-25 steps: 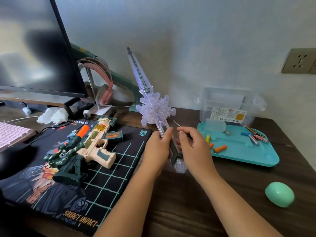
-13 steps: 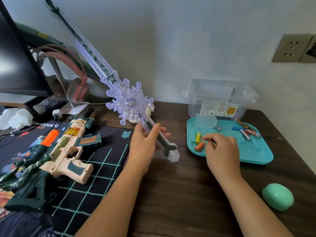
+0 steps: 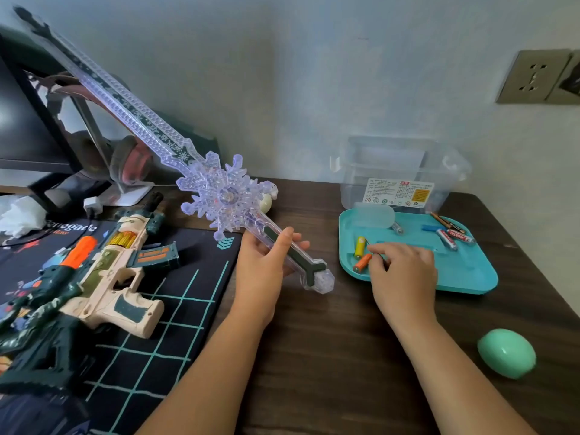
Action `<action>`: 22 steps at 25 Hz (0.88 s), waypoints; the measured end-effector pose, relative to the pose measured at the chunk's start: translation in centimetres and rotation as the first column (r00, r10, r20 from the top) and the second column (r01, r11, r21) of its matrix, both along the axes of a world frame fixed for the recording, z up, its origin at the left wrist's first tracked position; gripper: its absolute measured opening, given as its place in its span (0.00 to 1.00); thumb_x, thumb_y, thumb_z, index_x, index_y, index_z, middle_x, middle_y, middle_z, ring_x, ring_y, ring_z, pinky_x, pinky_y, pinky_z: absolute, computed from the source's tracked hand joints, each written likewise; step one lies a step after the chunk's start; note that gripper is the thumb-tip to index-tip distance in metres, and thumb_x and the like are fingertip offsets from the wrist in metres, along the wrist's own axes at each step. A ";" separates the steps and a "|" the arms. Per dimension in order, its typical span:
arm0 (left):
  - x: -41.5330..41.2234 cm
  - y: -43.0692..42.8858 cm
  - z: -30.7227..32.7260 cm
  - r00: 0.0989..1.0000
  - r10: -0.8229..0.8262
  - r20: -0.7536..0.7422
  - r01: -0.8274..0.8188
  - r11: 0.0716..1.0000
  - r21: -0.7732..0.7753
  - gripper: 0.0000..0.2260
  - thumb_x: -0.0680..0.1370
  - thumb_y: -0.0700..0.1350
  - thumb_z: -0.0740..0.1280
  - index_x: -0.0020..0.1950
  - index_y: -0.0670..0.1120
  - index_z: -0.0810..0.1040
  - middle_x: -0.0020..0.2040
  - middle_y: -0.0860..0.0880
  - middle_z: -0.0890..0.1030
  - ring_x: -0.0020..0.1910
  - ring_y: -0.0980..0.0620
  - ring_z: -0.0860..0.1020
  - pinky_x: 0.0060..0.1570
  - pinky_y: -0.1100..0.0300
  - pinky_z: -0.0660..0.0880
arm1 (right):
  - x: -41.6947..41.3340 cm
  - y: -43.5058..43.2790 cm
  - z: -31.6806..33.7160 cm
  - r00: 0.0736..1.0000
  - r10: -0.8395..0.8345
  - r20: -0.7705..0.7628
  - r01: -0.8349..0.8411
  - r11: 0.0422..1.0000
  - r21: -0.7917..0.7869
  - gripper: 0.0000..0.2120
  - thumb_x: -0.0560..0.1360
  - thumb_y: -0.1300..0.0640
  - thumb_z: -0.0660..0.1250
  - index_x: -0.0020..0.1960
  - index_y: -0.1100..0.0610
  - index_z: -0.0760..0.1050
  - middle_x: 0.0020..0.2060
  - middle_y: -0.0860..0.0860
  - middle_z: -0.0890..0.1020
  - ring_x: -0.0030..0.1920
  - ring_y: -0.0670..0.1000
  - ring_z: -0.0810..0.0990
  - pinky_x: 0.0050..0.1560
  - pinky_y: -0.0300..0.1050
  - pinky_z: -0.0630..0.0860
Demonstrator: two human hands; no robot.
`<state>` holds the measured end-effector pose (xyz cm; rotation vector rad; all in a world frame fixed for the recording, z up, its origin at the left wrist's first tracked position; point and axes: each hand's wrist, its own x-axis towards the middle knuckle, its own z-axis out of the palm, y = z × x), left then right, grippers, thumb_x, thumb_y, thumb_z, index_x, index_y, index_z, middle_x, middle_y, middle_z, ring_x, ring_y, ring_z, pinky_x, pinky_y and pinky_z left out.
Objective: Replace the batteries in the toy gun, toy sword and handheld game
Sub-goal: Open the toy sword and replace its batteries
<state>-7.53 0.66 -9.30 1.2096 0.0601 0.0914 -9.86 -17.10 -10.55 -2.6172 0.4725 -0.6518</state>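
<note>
Dark wood desk [image 3: 329, 356] sits nearest. Above it the left hand [image 3: 266, 271] wraps the hilt of the toy sword [image 3: 226, 196], long blade slanting up-left; a loose hold could swing it into the headphones [image 3: 131, 158]. Farther on, the right hand [image 3: 405, 274] curls over the orange battery [image 3: 362, 262] in the teal tray [image 3: 464, 277]; its grip is unclear, so the battery may roll.

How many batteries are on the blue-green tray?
5: a yellow battery and an orange battery beside the right hand, a silver battery behind them, two red-and-white batteries at the tray's back right. The hand may hide more.
</note>
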 end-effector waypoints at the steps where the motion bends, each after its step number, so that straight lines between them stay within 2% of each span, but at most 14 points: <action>1: -0.1 -0.1 0.0 1.000 -0.004 0.002 0.004 1.000 -0.009 0.10 0.79 0.42 0.68 0.59 0.45 0.72 0.48 0.45 0.85 0.46 0.47 0.86 0.42 0.51 0.83 | -0.4 0.9 0.2 0.992 0.078 0.101 -0.079 0.997 0.004 0.11 0.78 0.52 0.61 0.56 0.50 0.79 0.53 0.46 0.81 0.55 0.49 0.71 0.53 0.42 0.69; 2: -0.2 -0.2 0.1 1.000 -0.014 0.010 0.014 1.000 -0.021 0.10 0.79 0.42 0.67 0.59 0.44 0.72 0.48 0.44 0.85 0.46 0.47 0.86 0.42 0.52 0.83 | -0.8 2.1 0.6 0.969 0.178 0.169 -0.187 0.982 0.037 0.11 0.79 0.51 0.60 0.56 0.51 0.79 0.51 0.45 0.80 0.53 0.46 0.72 0.52 0.39 0.68; 4: -0.2 -0.2 0.3 0.999 -0.032 0.034 0.033 0.999 -0.033 0.10 0.80 0.42 0.66 0.60 0.42 0.71 0.47 0.43 0.85 0.46 0.47 0.86 0.42 0.56 0.83 | -1.6 4.7 1.2 0.927 0.346 0.146 -0.368 0.912 0.178 0.14 0.79 0.44 0.55 0.56 0.49 0.75 0.47 0.42 0.77 0.48 0.41 0.74 0.46 0.35 0.71; 7: -0.3 0.2 0.4 0.997 -0.045 0.062 0.048 0.998 -0.050 0.13 0.80 0.44 0.65 0.64 0.42 0.70 0.45 0.45 0.86 0.48 0.46 0.86 0.45 0.58 0.82 | -1.6 6.0 1.4 0.908 0.412 -0.068 -0.374 0.875 0.307 0.16 0.78 0.37 0.51 0.49 0.46 0.71 0.38 0.43 0.77 0.38 0.42 0.76 0.33 0.34 0.72; 11: -0.2 0.4 0.3 0.998 -0.053 0.040 0.056 0.995 -0.086 0.14 0.82 0.46 0.63 0.66 0.43 0.70 0.41 0.48 0.85 0.46 0.47 0.86 0.46 0.56 0.82 | -1.5 5.9 1.4 0.851 0.516 -0.098 -0.345 0.689 0.637 0.14 0.78 0.39 0.54 0.49 0.48 0.71 0.33 0.47 0.77 0.27 0.38 0.74 0.27 0.31 0.70; 15: -0.1 0.5 0.2 0.998 -0.057 0.022 0.059 0.991 -0.117 0.14 0.83 0.46 0.60 0.67 0.43 0.70 0.42 0.48 0.85 0.45 0.46 0.85 0.45 0.53 0.82 | -2.0 6.6 1.3 0.804 0.588 -0.087 -0.380 0.622 0.685 0.11 0.80 0.43 0.55 0.53 0.47 0.71 0.34 0.47 0.78 0.28 0.41 0.73 0.32 0.36 0.72; 19: 0.0 0.7 0.3 0.999 -0.045 0.008 0.046 0.993 -0.106 0.14 0.83 0.46 0.61 0.65 0.40 0.70 0.41 0.47 0.84 0.40 0.48 0.84 0.43 0.53 0.82 | -2.6 6.2 1.8 0.748 0.661 -0.061 -0.423 0.546 0.723 0.09 0.81 0.46 0.54 0.58 0.45 0.69 0.37 0.48 0.81 0.28 0.41 0.73 0.29 0.35 0.71; 22: -0.1 0.7 0.4 0.999 -0.017 0.029 0.018 1.000 -0.017 0.11 0.83 0.47 0.61 0.61 0.41 0.72 0.41 0.47 0.82 0.38 0.49 0.83 0.43 0.52 0.83 | -2.7 5.3 2.5 0.692 0.709 -0.135 -0.440 0.562 0.700 0.11 0.81 0.46 0.56 0.63 0.42 0.66 0.39 0.51 0.83 0.27 0.43 0.73 0.28 0.36 0.71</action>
